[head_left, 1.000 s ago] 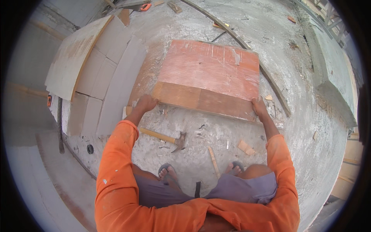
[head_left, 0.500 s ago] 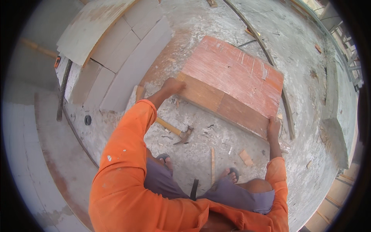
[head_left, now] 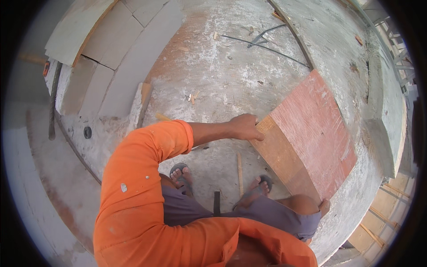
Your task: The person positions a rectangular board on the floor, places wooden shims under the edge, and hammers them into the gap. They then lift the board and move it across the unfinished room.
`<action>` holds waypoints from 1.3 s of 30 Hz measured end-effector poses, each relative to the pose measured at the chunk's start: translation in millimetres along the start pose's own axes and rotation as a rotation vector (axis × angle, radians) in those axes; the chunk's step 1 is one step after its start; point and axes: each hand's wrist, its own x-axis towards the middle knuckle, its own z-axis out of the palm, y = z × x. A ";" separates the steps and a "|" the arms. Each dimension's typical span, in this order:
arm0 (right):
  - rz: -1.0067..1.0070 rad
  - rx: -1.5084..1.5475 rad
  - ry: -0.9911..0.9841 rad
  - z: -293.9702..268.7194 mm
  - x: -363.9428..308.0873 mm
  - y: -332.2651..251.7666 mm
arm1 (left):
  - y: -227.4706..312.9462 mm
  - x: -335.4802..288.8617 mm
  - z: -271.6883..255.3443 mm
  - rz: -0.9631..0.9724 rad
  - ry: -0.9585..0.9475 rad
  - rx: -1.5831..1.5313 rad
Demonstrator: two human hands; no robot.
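A plywood panel [head_left: 316, 138] with a worn, reddish face and a plain brown band along its near side lies tilted at the right in front of me. My left hand [head_left: 244, 127] is closed on its left corner, thumb over the brown band. At the near right corner, beside my right knee, my right hand [head_left: 325, 207] grips the panel's edge; the knee hides part of this hand and its forearm. The tip of a yellowish wooden handle [head_left: 163, 117] shows above my left sleeve, and the arm covers the rest.
Pale blocks [head_left: 129, 58] with a light board [head_left: 78, 29] on top stand at the left. Thin dark bars [head_left: 267, 49] and a long wooden strip [head_left: 291, 31] lie on the floor beyond the panel. A black ring [head_left: 87, 132] lies near the blocks. A concrete ledge [head_left: 382, 111] runs along the right.
The panel has swung clockwise and moved right and nearer, with both hands still on it. Dark bars it covered now show. My left arm has moved right and now covers the hammer's head.
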 end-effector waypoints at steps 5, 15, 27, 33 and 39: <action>0.207 0.076 0.118 6.6 -45.1 21.7 | 30.8 39.5 12.4 -0.032 0.013 0.177; 0.075 0.107 0.069 45.0 2.8 -17.7 | -10.7 78.5 14.7 -0.212 0.289 0.053; -0.189 -0.047 -0.194 134.8 73.2 -96.8 | -97.0 48.1 -91.6 -0.499 -0.045 -0.136; -0.242 -0.105 -0.183 147.2 73.4 -98.0 | -140.3 107.5 -130.3 -0.350 0.254 0.107; -0.237 -0.131 -0.176 145.8 72.8 -99.2 | -148.0 206.8 -165.5 -0.294 0.929 0.319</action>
